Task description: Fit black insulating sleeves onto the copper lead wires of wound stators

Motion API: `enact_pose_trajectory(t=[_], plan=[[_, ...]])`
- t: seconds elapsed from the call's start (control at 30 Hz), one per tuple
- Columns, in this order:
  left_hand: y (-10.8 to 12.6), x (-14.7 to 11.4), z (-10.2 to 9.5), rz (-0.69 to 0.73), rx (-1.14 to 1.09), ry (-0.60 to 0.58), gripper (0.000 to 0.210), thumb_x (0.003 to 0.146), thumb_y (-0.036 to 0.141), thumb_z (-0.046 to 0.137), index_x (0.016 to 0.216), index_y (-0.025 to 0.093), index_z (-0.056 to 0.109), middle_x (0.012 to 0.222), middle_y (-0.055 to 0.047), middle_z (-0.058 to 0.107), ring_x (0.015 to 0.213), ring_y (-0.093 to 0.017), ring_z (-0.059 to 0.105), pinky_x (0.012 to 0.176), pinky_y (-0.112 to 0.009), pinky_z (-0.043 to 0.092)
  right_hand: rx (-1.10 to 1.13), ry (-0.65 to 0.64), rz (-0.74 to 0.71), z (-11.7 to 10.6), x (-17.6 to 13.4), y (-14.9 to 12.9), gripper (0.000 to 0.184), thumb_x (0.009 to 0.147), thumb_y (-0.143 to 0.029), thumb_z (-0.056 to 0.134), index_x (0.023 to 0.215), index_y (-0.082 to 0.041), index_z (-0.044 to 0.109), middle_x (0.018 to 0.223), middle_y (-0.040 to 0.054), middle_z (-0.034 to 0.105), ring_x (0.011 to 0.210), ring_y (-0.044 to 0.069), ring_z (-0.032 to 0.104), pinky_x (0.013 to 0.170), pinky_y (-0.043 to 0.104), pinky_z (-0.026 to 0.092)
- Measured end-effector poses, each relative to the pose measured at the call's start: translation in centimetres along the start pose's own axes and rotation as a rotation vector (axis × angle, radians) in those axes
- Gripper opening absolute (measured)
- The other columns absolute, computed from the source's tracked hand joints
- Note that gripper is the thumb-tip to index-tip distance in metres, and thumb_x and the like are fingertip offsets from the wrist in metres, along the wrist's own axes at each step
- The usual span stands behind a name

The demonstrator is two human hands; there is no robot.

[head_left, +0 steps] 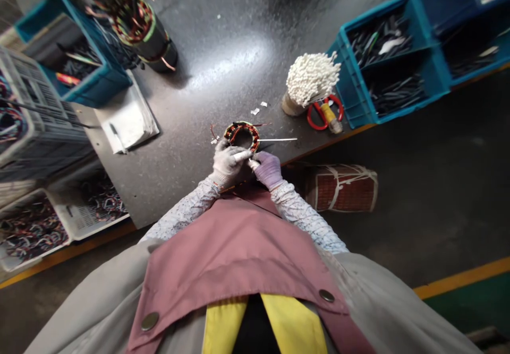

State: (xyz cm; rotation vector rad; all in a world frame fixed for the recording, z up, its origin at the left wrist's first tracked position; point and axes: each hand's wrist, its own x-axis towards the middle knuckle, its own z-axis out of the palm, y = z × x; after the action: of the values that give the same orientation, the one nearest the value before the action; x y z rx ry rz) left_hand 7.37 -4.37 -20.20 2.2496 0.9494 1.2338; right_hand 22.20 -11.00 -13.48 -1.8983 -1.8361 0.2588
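A small motor stator (255, 131), a ring of copper windings with thin wires sticking out, lies on the near part of the workbench. My left hand (228, 163), in a whitish glove, is closed around its near left edge. Closed at the near right edge is my right hand (268, 169), in a purple glove; its fingertips come together beside the left ones, and what they pinch is too small to make out. From the ring's right side a thin white tie cord (281, 140) stretches out. White scraps (255, 112) lie just beyond the stator.
A bundle of white cords (313, 78) stands in a holder beside red-handled scissors (317, 116). Blue bins (360, 96) with dark sleeves stand right. Stacked stators (153, 35), a blue bin (91, 86), a paper pad (129, 115) and wire-filled crates (71, 226) are left.
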Motion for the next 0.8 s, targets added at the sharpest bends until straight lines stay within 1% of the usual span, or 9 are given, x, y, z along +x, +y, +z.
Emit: enact_pose_trajectory(t=[0.2, 0.3, 0.37, 0.43, 0.5, 0.57, 0.63, 0.7, 0.8], plan=[[0.2, 0.0, 0.1, 0.007, -0.002, 0.003, 0.023, 0.095, 0.035, 0.056, 0.097, 0.033, 0.078, 0.1, -0.002, 0.08, 0.095, -0.021, 0.073, 0.114, -0.051, 0.034, -0.002, 0.001, -0.017, -0.3, -0.4, -0.4, 0.006, 0.081, -0.028, 0.072, 0.079, -0.024, 0.077, 0.087, 0.0054, 0.077, 0.083, 0.023, 0.071, 0.079, 0.034, 0.055], [0.1, 0.0, 0.1, -0.001, -0.005, -0.005, 0.022, 0.095, 0.033, 0.056, 0.098, 0.034, 0.079, 0.101, -0.002, 0.08, 0.097, -0.021, 0.073, 0.115, -0.052, 0.033, -0.105, -0.064, 0.009, 0.3, 0.4, -0.2, 0.007, 0.081, -0.026, 0.072, 0.078, -0.023, 0.076, 0.086, 0.0061, 0.077, 0.084, 0.024, 0.07, 0.079, 0.034, 0.054], [-0.1, 0.0, 0.1, 0.008, -0.012, -0.01, 0.023, 0.095, 0.032, 0.056, 0.098, 0.034, 0.079, 0.101, -0.002, 0.08, 0.097, -0.02, 0.073, 0.114, -0.052, 0.034, -0.178, -0.098, 0.035, 0.8, 0.9, 0.1, 0.007, 0.081, -0.024, 0.071, 0.08, -0.022, 0.077, 0.086, 0.007, 0.076, 0.084, 0.025, 0.069, 0.078, 0.034, 0.052], [-0.2, 0.0, 0.2, 0.015, -0.018, -0.013, 0.023, 0.095, 0.032, 0.056, 0.097, 0.034, 0.079, 0.102, -0.003, 0.08, 0.097, -0.02, 0.073, 0.113, -0.052, 0.035, -0.224, -0.083, 0.039, 1.0, 1.0, 0.3, 0.008, 0.082, -0.024, 0.071, 0.086, -0.022, 0.078, 0.089, 0.0077, 0.076, 0.084, 0.024, 0.068, 0.076, 0.033, 0.051], [-0.3, 0.0, 0.2, 0.018, -0.019, -0.021, 0.023, 0.095, 0.032, 0.056, 0.098, 0.034, 0.079, 0.102, -0.003, 0.08, 0.098, -0.02, 0.073, 0.112, -0.052, 0.035, -0.278, -0.044, -0.001, 0.6, 0.9, 0.2, 0.013, 0.085, -0.029, 0.07, 0.092, -0.021, 0.078, 0.093, 0.0092, 0.076, 0.083, 0.023, 0.066, 0.073, 0.031, 0.048], [-0.3, 0.0, 0.2, 0.01, -0.011, -0.03, 0.023, 0.094, 0.032, 0.057, 0.1, 0.035, 0.079, 0.103, -0.002, 0.08, 0.099, -0.021, 0.072, 0.112, -0.052, 0.035, -0.373, -0.052, -0.07, -0.2, 0.9, -0.5, 0.021, 0.089, -0.035, 0.066, 0.095, -0.019, 0.077, 0.095, 0.0118, 0.075, 0.081, 0.022, 0.065, 0.068, 0.03, 0.043], [-0.4, 0.0, 0.2, 0.002, -0.002, -0.039, 0.023, 0.094, 0.032, 0.057, 0.101, 0.034, 0.079, 0.105, -0.002, 0.08, 0.099, -0.022, 0.072, 0.112, -0.052, 0.035, -0.484, -0.142, -0.148, -1.2, 1.1, -1.6, 0.028, 0.093, -0.038, 0.059, 0.096, -0.016, 0.077, 0.097, 0.0149, 0.074, 0.08, 0.023, 0.065, 0.065, 0.031, 0.039], [-0.5, 0.0, 0.2, -0.003, -0.007, -0.042, 0.022, 0.093, 0.031, 0.058, 0.101, 0.034, 0.079, 0.105, -0.002, 0.08, 0.099, -0.022, 0.073, 0.112, -0.052, 0.036, -0.567, -0.274, -0.225, -2.0, 1.2, -2.6, 0.033, 0.096, -0.036, 0.053, 0.096, -0.014, 0.076, 0.098, 0.0172, 0.074, 0.08, 0.024, 0.066, 0.064, 0.032, 0.036], [-0.5, 0.1, 0.3, -0.022, -0.024, -0.028, 0.022, 0.095, 0.032, 0.057, 0.099, 0.034, 0.079, 0.1, -0.002, 0.08, 0.096, -0.021, 0.073, 0.114, -0.051, 0.034, -0.62, -0.417, -0.298, -2.7, 0.2, -3.3, 0.038, 0.098, -0.034, 0.046, 0.092, -0.012, 0.076, 0.092, 0.0189, 0.073, 0.076, 0.025, 0.066, 0.063, 0.034, 0.033]])
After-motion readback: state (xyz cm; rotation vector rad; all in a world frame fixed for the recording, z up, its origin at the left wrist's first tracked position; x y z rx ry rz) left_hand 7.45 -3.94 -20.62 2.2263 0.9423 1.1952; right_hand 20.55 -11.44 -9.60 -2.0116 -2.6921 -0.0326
